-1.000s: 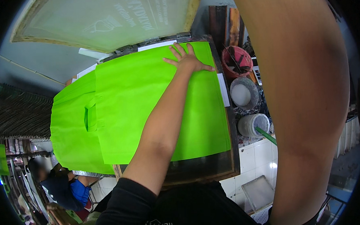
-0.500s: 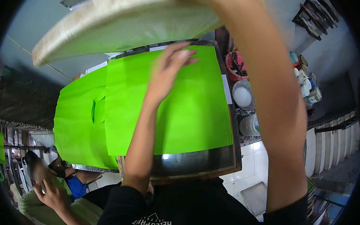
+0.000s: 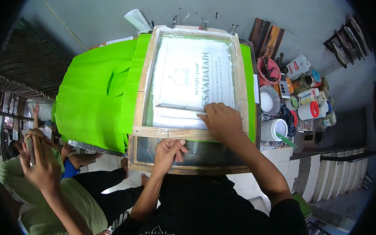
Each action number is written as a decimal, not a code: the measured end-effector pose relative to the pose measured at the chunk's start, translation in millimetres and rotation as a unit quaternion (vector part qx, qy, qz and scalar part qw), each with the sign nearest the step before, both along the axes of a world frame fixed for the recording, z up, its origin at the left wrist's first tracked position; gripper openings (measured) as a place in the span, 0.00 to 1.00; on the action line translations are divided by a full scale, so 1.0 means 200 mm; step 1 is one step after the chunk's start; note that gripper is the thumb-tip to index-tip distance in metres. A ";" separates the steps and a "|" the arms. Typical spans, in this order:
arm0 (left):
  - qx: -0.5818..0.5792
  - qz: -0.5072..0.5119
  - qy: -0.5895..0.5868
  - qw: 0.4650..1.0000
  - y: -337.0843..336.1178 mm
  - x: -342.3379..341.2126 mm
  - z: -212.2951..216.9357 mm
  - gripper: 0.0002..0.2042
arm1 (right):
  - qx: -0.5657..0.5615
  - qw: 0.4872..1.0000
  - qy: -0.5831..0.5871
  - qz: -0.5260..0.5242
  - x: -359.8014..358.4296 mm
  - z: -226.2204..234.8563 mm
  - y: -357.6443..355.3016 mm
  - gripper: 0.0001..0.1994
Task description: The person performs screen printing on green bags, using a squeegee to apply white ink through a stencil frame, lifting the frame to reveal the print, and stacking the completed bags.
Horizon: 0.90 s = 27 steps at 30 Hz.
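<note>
A stack of green bags (image 3: 94,92) lies at the left, one partly under the wood-framed screen (image 3: 155,130), beside whose near edge the left hand (image 3: 168,154) is loosely curled, its grip unclear. On the mesh, the right hand (image 3: 224,122) pinches the end of a thin squeegee (image 3: 179,108); rightward come a pink bucket (image 3: 261,64) of dark tools, a bowl (image 3: 276,107) holding something white, a white tub (image 3: 267,133) with a green stick (image 3: 286,140) in it, and a red-lidded tub (image 3: 306,111).
</note>
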<state>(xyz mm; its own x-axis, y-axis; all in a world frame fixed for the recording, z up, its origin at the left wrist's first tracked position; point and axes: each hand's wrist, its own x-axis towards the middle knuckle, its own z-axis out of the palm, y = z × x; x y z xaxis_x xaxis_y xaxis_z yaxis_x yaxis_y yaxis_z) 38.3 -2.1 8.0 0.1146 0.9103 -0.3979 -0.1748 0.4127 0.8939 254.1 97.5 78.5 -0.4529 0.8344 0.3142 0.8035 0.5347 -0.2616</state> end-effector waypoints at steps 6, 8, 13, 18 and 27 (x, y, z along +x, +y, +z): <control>-0.042 0.031 0.006 0.999 0.02 0.01 0.02 0.14 | -0.076 0.997 0.000 -0.004 0.00 0.14 0.15 0.18; -0.046 0.029 0.007 0.998 0.01 0.00 0.00 0.14 | -0.134 0.991 0.001 0.003 0.02 0.21 0.15 0.19; -0.029 0.019 -0.003 0.999 0.02 0.02 -0.02 0.13 | -0.124 0.991 -0.033 0.036 0.00 0.08 0.04 0.19; -0.031 0.022 -0.005 0.999 0.01 0.01 -0.01 0.15 | -0.029 0.997 -0.039 0.052 -0.07 0.00 -0.05 0.13; -0.043 0.011 0.011 0.999 0.00 -0.03 -0.01 0.19 | 0.023 0.999 -0.035 0.002 -0.08 -0.10 0.67 0.16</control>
